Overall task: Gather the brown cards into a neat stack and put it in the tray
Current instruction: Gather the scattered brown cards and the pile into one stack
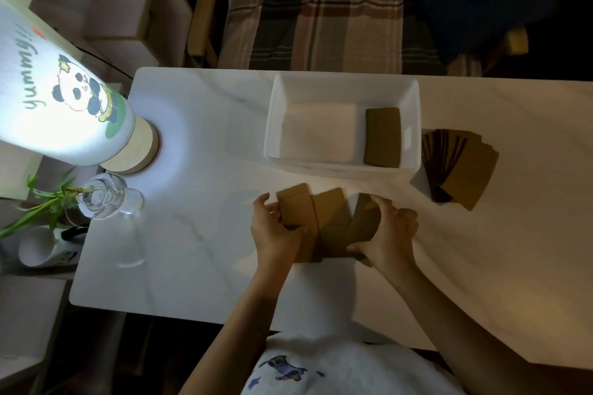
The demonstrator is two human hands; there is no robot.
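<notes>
Several brown cards [330, 221] lie fanned out on the white table just in front of me. My left hand [276, 231] presses on their left end, fingers curled over the leftmost card. My right hand [390, 231] cups the fan's right end, thumb under and fingers over the cards. The white tray [276, 125] stands behind them, holding a neat brown stack [383, 137] at its right side. A second fanned pile of brown cards [459, 167] lies on the table to the right of the tray.
A lit lamp [61, 90] with a panda picture stands on a round wooden base at the table's left rear. A glass vase [106, 196] with a green plant stands near the left edge. A white mug [45, 247] lies off the table.
</notes>
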